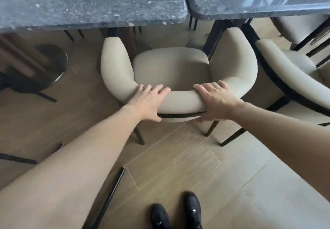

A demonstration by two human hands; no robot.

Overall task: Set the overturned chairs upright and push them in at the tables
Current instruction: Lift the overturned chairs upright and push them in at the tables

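A beige padded chair (169, 64) with a curved backrest and dark legs stands upright on the wooden floor. It faces the dark speckled stone table (89, 2), and its seat front sits just short of the table edge. My left hand (148, 102) grips the left part of the backrest top, fingers over the roll and thumb on the dark trim behind. On the right part, my right hand (216, 102) holds the backrest the same way.
A second stone table (250, 0) adjoins on the right, with another beige chair (285, 79) close beside mine. A round black pedestal base (51, 64) stands at the left. Thin black legs (110, 193) lie on the floor by my shoes (178, 212).
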